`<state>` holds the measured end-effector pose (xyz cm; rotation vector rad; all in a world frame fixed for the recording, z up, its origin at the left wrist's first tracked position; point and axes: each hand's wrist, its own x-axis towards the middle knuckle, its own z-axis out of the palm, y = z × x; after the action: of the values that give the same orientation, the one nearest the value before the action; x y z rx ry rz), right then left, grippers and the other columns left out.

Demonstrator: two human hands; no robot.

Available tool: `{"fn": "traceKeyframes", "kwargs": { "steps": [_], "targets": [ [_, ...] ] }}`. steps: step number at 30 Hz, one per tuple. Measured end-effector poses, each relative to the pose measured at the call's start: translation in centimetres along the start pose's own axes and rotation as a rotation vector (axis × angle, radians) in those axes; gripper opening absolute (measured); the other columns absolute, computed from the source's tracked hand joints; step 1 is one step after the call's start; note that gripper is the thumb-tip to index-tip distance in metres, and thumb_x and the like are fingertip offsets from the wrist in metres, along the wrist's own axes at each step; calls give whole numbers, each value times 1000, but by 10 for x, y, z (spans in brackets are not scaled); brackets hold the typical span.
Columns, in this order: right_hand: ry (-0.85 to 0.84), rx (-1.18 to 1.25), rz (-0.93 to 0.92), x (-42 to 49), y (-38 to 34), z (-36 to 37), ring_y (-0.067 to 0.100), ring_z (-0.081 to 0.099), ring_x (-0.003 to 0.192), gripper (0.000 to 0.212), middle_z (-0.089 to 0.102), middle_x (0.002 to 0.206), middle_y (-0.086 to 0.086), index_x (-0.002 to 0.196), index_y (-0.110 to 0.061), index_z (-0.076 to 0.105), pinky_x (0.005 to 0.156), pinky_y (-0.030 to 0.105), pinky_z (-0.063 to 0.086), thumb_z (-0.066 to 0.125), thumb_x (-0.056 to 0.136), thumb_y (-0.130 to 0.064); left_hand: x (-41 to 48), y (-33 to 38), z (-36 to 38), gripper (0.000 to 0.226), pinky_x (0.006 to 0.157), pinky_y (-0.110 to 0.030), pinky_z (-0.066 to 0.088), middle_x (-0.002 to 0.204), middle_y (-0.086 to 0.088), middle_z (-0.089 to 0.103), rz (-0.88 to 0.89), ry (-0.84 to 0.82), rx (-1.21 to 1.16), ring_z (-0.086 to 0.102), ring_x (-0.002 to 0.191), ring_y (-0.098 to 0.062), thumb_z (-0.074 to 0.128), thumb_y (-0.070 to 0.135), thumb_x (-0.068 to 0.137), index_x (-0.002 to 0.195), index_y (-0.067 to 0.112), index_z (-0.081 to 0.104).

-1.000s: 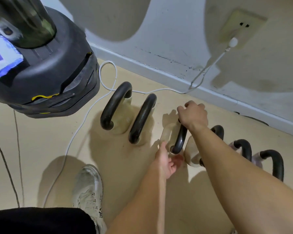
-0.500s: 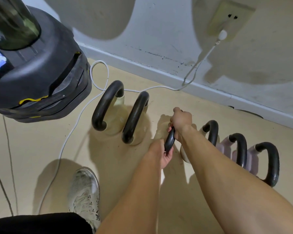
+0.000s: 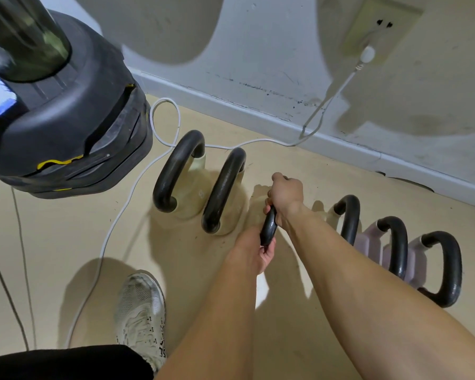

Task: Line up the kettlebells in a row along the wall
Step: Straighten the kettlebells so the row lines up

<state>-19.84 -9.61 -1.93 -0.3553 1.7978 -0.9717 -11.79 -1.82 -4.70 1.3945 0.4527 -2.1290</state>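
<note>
Several kettlebells with black handles stand in a row on the beige floor near the wall. Two cream ones, the far-left kettlebell (image 3: 179, 171) and its neighbour (image 3: 224, 190), are at the left. Both my hands grip the black handle of the middle kettlebell (image 3: 269, 226): my right hand (image 3: 285, 194) on its far end, my left hand (image 3: 254, 249) on its near end. Its body is hidden under my arms. To the right stand a cream kettlebell (image 3: 348, 218) and two pale purple ones, the first (image 3: 395, 245) and the last (image 3: 444, 267).
A large black machine base (image 3: 66, 127) fills the upper left. A white cable (image 3: 126, 209) runs from the wall socket (image 3: 368, 54) along the floor past the left kettlebells. My white shoe (image 3: 141, 311) is at the lower left. The baseboard (image 3: 285, 127) runs diagonally behind the row.
My left hand has come up and closed on the near end of the middle kettlebell's handle; a second ago it was open below it. My right hand has stayed on the handle.
</note>
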Motion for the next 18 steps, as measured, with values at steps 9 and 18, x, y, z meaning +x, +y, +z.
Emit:
{"fn": "traceKeyframes", "kwargs": {
  "steps": [9, 18],
  "targets": [
    [16, -114, -36, -7, -5, 11, 20, 32, 37, 22, 36, 56, 7, 67, -14, 36, 43, 27, 33, 43, 88, -15, -8, 6, -2, 26, 36, -19, 51, 87, -9, 63, -34, 5, -44, 64, 66, -15, 59, 29, 98, 101, 4, 63],
    [16, -146, -39, -15, -8, 10, 26, 40, 45, 27, 41, 55, 6, 65, -12, 38, 54, 40, 44, 44, 91, -19, -9, 9, -4, 30, 43, -20, 56, 92, -12, 67, -58, 33, 12, 65, 70, -16, 61, 29, 96, 111, 3, 66]
  ]
}}
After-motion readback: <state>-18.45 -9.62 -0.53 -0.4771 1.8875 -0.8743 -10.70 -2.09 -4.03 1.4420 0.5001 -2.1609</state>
